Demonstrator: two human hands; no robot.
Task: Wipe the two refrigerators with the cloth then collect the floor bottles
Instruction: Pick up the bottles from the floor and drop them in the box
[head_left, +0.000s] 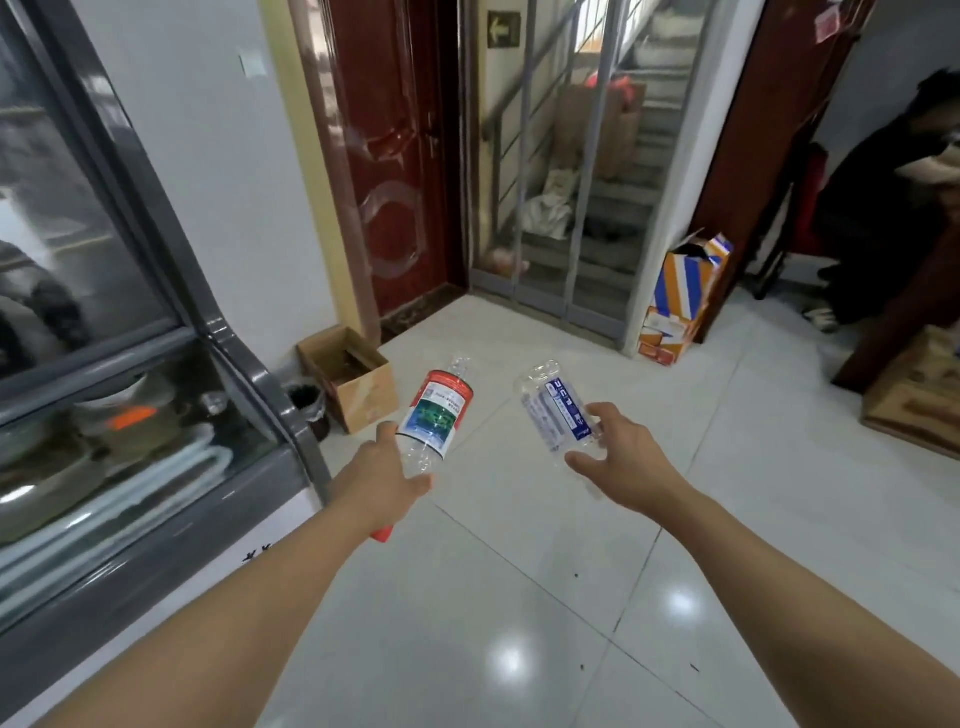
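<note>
Left hand (387, 475) gripping clear bottle with red-and-green label (435, 415), base pointing up and away, red cap (382, 533) poking out below palm. Right hand (618, 457) curled round second clear bottle with blue-and-white label (558, 410), thumb on near side, base tilted up. Both bottles held above white tiled floor (519, 597). Glass-fronted grey refrigerator (156, 389) at left. Open cardboard box (353, 382) and small dark bin (310, 408) by wall just beyond refrigerator. Striped carton (683, 296) near stairway screen.
</note>
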